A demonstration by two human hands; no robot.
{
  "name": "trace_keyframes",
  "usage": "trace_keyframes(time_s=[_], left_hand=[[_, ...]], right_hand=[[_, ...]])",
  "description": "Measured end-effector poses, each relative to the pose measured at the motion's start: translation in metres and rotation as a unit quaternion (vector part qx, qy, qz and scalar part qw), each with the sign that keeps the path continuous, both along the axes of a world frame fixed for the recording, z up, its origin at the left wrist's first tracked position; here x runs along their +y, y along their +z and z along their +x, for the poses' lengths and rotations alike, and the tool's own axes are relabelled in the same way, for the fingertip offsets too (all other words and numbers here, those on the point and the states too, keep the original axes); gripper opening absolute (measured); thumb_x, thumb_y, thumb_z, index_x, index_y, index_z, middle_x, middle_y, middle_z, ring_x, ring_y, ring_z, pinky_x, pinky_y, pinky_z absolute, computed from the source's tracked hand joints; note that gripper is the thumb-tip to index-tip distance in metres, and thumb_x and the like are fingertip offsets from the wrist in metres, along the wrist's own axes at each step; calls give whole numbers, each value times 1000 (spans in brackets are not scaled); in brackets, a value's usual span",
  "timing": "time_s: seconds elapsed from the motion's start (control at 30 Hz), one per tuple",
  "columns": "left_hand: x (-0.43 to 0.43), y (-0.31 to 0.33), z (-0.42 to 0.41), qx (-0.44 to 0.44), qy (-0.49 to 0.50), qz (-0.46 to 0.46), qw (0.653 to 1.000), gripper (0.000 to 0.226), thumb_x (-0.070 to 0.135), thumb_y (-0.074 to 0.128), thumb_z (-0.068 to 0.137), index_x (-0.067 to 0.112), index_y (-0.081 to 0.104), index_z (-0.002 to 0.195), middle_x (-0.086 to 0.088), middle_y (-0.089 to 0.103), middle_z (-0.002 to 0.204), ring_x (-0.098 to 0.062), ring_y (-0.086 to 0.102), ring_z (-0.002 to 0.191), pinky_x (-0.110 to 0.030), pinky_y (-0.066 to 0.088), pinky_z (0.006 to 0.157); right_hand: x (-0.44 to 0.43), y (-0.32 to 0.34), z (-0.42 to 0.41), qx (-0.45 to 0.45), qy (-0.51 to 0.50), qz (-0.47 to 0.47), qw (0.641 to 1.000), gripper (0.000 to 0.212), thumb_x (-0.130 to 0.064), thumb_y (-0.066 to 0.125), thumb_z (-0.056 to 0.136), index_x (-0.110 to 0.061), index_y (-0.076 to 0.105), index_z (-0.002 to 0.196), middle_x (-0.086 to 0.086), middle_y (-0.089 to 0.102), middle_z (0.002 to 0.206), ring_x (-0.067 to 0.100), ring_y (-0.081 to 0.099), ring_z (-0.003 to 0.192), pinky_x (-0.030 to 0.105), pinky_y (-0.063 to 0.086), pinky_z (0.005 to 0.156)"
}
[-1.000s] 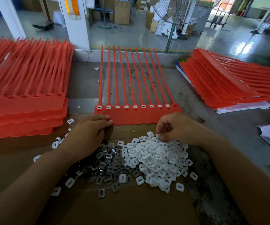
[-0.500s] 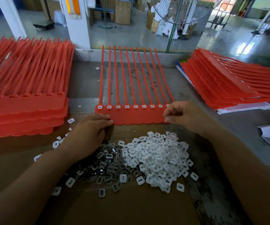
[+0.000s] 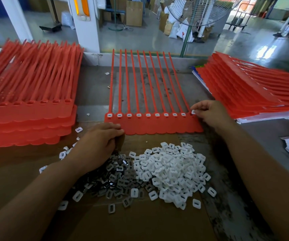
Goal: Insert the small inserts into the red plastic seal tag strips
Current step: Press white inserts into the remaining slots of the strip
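1. Fingertips (image 3: 196,106) of the right hand (image 3: 211,113) are pinched together on one small white insert (image 3: 193,112), held at the tenth socket, the right-most one, of the red seal tag sheet (image 3: 154,126). Whether the insert is seated in the socket cannot be told.
2. That sheet lies flat in the middle of the frame: ten thin strips run up toward the top and join in one scalloped band at the bottom. Its other nine sockets (image 3: 148,115) each show a white insert.
3. The left hand (image 3: 98,141) rests with its knuckles against the lower left corner of the band. Its fingers are curled under, and what they hold, if anything, is hidden.
4. Just below the sheet, centre right, is a heap of loose white inserts (image 3: 171,167). Touching its left side is a heap of dark metal pieces (image 3: 116,174), partly under the left wrist. A few white pieces lie scattered around both.
5. Both heaps sit on a brown cardboard sheet (image 3: 140,223) that fills the bottom of the frame, laid on a grey worn table (image 3: 95,87).
6. At the left edge of the frame is a stack of red sheets (image 3: 27,112) with open sockets. At the right edge is a fanned red stack (image 3: 244,91), lying on white paper (image 3: 270,117).
7. Along the top of the frame are a white pillar (image 3: 86,23), a standing fan (image 3: 197,11) and cartons on a shiny floor.
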State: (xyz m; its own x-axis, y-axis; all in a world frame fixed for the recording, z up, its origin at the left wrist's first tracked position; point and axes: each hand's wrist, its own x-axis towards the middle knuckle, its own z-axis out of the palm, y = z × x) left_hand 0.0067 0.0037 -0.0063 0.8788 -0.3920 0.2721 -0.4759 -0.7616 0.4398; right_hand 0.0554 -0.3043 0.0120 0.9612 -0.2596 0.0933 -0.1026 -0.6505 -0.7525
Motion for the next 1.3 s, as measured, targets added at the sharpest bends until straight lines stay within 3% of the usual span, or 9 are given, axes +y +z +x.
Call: trace_keyframes(time_s=[0.13, 0.37, 0.47, 0.63, 0.77, 0.93, 1.17, 1.3], left_hand=[[0, 0, -1, 6, -1, -2, 1000, 39, -4, 49, 83, 12, 60, 118, -2, 52, 131, -16, 44, 122, -16, 22, 101], [-1, 0, -1, 5, 0, 0, 1000, 40, -4, 48, 83, 12, 60, 118, -2, 52, 131, -16, 44, 123, -16, 22, 100], [-1, 0, 0, 5, 0, 2, 1000, 40, -3, 48, 84, 12, 59, 119, -2, 52, 132, -16, 43, 123, -17, 22, 101], [0, -1, 0, 7, 1, 0, 1000, 40, -4, 49, 83, 12, 60, 118, -3, 53, 130, -17, 45, 122, -18, 23, 101], [0, -2, 1, 9, -2, 0, 1000, 39, -4, 50, 83, 11, 61, 117, -4, 54, 130, -18, 46, 121, -19, 24, 102], [0, -2, 1, 8, -2, 2, 1000, 41, -4, 50, 82, 12, 60, 118, -3, 53, 130, -18, 45, 122, -20, 24, 102], [-1, -1, 1, 5, 1, 4, 1000, 40, -4, 49, 83, 12, 61, 118, -3, 53, 130, -18, 45, 122, -19, 23, 102], [-1, -1, 2, 9, -1, 4, 1000, 40, -3, 49, 83, 13, 60, 118, -2, 52, 131, -17, 44, 123, -21, 24, 103]], right_hand=[[0, -1, 4, 16, 9, -2, 1000, 15, 3, 59, 84, 0, 66, 97, 10, 59, 85, 17, 52, 75, 15, 37, 59], [1, -3, 6, 28, 15, -2, 999, 16, 5, 58, 84, 3, 66, 98, 13, 59, 85, 19, 52, 74, 6, 36, 49], [0, -5, 8, 27, 1, 22, 999, 17, 4, 62, 82, -1, 67, 97, 10, 59, 81, 10, 49, 62, 7, 37, 51], [0, -1, 12, 45, -22, 51, 997, 27, 6, 68, 73, -13, 67, 93, 0, 61, 78, 3, 53, 66, 14, 42, 62], [1, 8, 16, 84, -55, 54, 993, 26, 6, 68, 71, -12, 68, 89, -3, 60, 72, 0, 49, 63, 8, 34, 41], [4, 12, 18, 95, -66, 58, 992, 24, 10, 65, 72, -8, 67, 88, -1, 58, 65, 4, 49, 57, 5, 30, 32], [2, 2, 15, 60, -68, 6, 996, 18, 0, 70, 74, -13, 65, 84, 7, 64, 88, 11, 56, 73, 22, 43, 71], [10, 2, 2, 25, -23, -118, 992, 20, -8, 66, 80, -10, 67, 99, 4, 65, 97, 15, 58, 90, 25, 44, 82]])
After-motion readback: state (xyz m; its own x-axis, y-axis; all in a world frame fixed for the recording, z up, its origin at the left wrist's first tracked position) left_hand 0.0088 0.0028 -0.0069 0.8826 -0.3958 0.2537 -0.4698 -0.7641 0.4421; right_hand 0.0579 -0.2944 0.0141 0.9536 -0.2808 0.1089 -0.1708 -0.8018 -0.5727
